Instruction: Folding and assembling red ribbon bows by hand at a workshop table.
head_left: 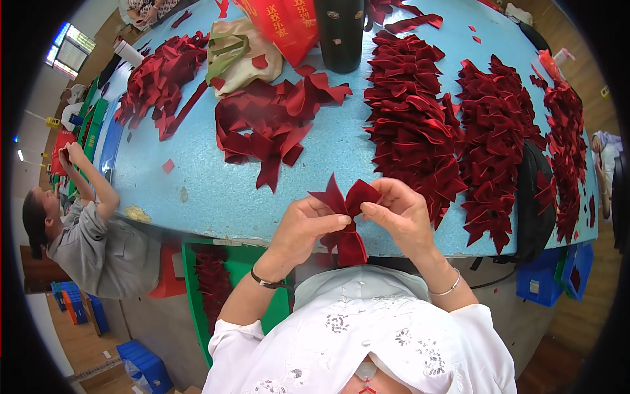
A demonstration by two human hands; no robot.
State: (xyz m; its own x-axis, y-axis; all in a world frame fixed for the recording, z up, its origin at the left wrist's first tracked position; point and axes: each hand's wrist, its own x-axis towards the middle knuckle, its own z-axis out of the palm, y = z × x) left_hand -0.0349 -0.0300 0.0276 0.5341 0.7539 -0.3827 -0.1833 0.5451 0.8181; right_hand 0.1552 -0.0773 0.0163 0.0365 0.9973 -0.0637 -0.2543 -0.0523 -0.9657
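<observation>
The person's left hand (303, 226) and right hand (401, 213) meet over the near edge of the light blue desk (197, 190), and between them sits a dark red ribbon bow (346, 220). The left grip is pressed together on the bow's middle, thumb and forefinger pinching the knot from the left. The right grip pinches the bow's upper right loop, fingertips closed on the fabric. The bow's two upper loops fan out above the hands, and its tails hang down below them, just past the desk edge.

Beyond the bow, on the desk, lies a loose heap of cut red ribbon strips (269, 125). To the right of the bow, finished bows lie in long rows (413, 111), with another row (495, 138) further right. Far beyond the bow stand a black bottle-like cylinder (341, 33) and a red bag (282, 26). Below the desk edge, left of the bow, a green crate (197, 276) holds more red pieces. Far to the left, another person in a grey top (92, 249) sits with hands raised.
</observation>
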